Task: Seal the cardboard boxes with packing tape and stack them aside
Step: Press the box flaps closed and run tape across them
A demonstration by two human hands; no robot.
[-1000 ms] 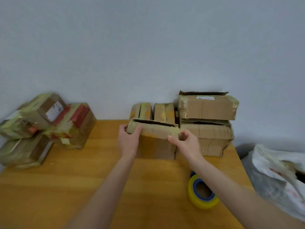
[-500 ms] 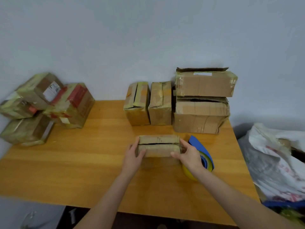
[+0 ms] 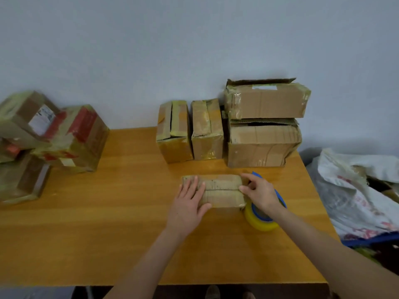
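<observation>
While flaps (image 3: 218,182) lie closed, small box (image 3: 220,192) sits near-right on counter (image 3: 108,234), tape roll (image 3: 260,223) just beside. Left hand (image 3: 187,203) flat, fingers (image 3: 195,184) straight, pressing top; right hand (image 3: 261,195) fingers curled, pinching right end. Judged light, worn, crushable: hold by ends.

Bare left grip (image 3: 190,205), bare right grip (image 3: 262,195), bare forearms (image 3: 149,257)

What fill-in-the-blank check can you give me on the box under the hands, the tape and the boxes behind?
The left hand lies flat on the ____ of the small box.
The yellow tape roll sits on the table to that box's ____.
Behind it, ____ narrow boxes stand side by side.
Missing: top; right; two.
</observation>
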